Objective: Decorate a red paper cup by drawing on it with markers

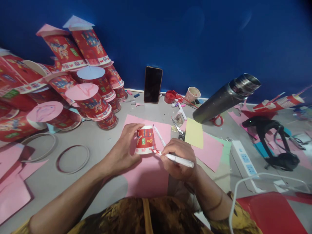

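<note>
My left hand (125,144) is closed around the left side of a red printed paper cup (145,139), thumb low and fingers at the top. The cup is upside down or tilted; I cannot tell which. In my right hand (180,157) is a white marker (179,160), its red tip touching the cup's pale lower band, where pinkish marks show. Under both hands lies a pink paper sheet (148,182). Another slim white marker (159,135) rests on that sheet, just right of the cup.
Stacked red paper cups (95,104) with paper discs fill the left. A dark flask (214,100), scissors (179,130), a phone (153,85) and a yellow paper (194,133) lie beyond my hands. A power strip (245,164) and black headgear (268,139) are at right.
</note>
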A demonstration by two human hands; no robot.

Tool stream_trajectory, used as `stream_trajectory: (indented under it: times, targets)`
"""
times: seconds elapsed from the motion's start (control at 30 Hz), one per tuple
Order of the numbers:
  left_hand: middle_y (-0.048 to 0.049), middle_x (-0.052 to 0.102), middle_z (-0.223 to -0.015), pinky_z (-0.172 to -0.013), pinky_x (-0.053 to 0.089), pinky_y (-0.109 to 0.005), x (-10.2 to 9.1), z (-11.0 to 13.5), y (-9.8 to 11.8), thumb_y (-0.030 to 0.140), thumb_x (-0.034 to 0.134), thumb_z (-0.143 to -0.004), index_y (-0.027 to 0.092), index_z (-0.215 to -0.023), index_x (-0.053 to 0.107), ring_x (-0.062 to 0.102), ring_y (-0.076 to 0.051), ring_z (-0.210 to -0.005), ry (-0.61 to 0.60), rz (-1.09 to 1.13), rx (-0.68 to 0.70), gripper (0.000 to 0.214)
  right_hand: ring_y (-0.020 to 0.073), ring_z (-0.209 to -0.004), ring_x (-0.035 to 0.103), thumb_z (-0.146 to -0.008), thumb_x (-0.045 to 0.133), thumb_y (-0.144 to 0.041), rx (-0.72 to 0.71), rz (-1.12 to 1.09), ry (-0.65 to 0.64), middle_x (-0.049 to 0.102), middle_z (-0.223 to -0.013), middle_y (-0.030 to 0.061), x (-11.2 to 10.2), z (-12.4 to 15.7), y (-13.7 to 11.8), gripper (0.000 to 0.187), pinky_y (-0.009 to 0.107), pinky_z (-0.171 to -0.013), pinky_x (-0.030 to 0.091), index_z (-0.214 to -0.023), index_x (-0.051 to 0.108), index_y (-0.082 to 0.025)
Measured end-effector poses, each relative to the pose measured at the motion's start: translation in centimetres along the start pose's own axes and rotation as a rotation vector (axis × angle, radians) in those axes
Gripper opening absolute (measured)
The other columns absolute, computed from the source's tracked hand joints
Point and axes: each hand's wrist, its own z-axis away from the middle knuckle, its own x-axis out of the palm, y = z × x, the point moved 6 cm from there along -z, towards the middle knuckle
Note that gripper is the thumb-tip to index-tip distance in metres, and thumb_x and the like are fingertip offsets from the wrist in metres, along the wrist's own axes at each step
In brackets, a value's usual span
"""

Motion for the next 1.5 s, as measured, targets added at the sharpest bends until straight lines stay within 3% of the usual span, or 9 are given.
stream_trajectory:
  times: [0.73,0.93,1.5]
  targets:
    - [-0.0114,0.056,-0.148,-0.123,0.05,-0.06,0.22,0.17,-0.44,0.01,0.068,-0.069,0.029,-0.151,0.044,0.055,-0.037,-0.142,0.021,0.001,0.023,0.088,0.016,-0.059,0.066,-0.093,0.063,-0.015,0.036,-0.02,-0.012,0.072,-0.07,0.0012,-0.42,-0.14,0.29,0.01,0.028,-0.057,0.052,-0.088,0.064,-0.024]
    - [-0.0122,0.054,-0.151,-0.124,0.048,-0.061,0.08,0.08,-0.28,0.01,0.067,-0.07,0.029,-0.152,0.042,0.053,-0.037,-0.144,-0.04,-0.008,-0.014,0.087,0.0162,-0.058,0.065,-0.092,0.062,-0.014,0.05,-0.01,-0.015,0.071,-0.068,0.0005,-0.58,-0.16,0.35,0.011,0.029,-0.056,0.051,-0.087,0.063,-0.024]
    - [-0.0129,0.051,-0.15,-0.122,0.05,-0.06,0.26,0.15,-0.16,0.01,0.065,-0.071,0.029,-0.152,0.04,0.052,-0.036,-0.144,-0.051,-0.005,0.001,0.088,0.0163,-0.058,0.066,-0.092,0.063,-0.014,0.047,-0.012,0.014,0.072,-0.069,0.0009,-0.62,-0.24,0.13,0.012,0.029,-0.056,0.052,-0.087,0.065,-0.023]
